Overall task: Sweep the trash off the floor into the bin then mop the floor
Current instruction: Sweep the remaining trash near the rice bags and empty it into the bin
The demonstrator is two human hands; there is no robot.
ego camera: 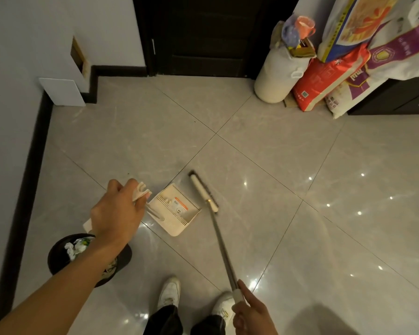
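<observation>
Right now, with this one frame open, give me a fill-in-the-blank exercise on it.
1. The left hand grips the dustpan by its ____.
2. The right hand holds the ____ by its pole.
3. The orange-and-white wrapper lies in the dustpan, not yet in the black ____.
Missing words: handle; broom; bin.

Dustpan (174, 210) on floor (276, 165), just left of broom (222, 247).
Bin (58, 257) nearer-left, beside wall (10, 117); sacks (324, 83) far right.

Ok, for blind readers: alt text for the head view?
The left hand holds a dustpan by its handle; the right hand grips a broom whose head rests on the tiled floor beside it. Scraps lie in the pan; a black bin stands nearby.
</observation>
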